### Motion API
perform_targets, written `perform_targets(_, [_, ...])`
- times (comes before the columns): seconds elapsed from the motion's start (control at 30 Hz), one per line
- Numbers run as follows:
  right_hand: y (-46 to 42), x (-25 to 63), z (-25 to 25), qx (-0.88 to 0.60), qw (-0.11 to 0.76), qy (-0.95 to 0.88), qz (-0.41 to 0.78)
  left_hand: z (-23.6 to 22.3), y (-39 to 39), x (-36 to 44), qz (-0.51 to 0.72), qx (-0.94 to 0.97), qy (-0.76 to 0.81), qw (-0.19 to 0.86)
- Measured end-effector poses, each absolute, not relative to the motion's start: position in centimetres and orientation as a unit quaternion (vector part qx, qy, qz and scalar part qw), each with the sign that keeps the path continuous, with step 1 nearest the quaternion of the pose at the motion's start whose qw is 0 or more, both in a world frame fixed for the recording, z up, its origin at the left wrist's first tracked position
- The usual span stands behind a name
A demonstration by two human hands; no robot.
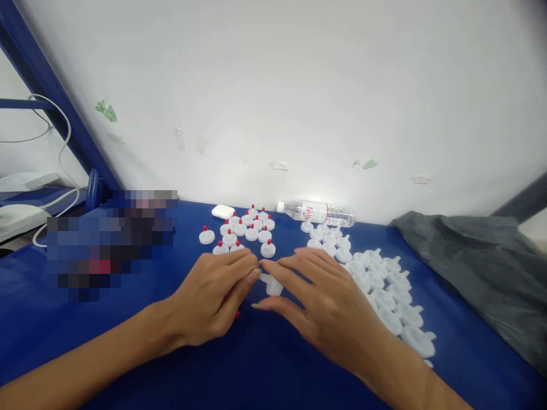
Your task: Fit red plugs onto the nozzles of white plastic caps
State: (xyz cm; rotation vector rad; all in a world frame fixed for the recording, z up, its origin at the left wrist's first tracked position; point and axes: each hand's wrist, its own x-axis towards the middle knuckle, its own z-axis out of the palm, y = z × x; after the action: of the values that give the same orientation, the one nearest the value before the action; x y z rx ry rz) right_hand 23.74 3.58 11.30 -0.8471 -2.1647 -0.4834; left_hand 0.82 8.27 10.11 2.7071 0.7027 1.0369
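A white plastic nozzle cap [274, 286] is between my hands, its narrow spout pointing left. My right hand [318, 287] curves round its wide end, index finger above and thumb below. At the spout's end the fingers of my left hand [217, 293] are pinched together; what is inside them is hidden. A small red tip [238, 314] shows just below my left hand. Beyond the hands stand several white caps with red tips [252, 232]. To the right of my right hand lie many white nozzle caps without red tips [387, 299].
A clear plastic bottle [337, 215] lies against the white wall [273, 102]. Near it is a white rounded case [223, 211]. Dark grey sheeting [474, 267] covers the right side of the blue surface [265, 370]. A white cable [66, 142] hangs at left, beside a blurred-out patch.
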Motion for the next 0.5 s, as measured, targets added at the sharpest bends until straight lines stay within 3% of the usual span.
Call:
perform_targets(0.3, [6.1, 29.4, 10.8, -0.509, 0.223, -0.802, -0.22, 9.6, 10.1, -0.1, 0.283, 0.898, 0.336, -0.021])
perform_targets(0.5, [6.9, 30.2, 9.9, -0.505, 0.2, -0.813, -0.211, 9.6, 10.3, 0.0, 0.226, 0.91, 0.347, -0.029])
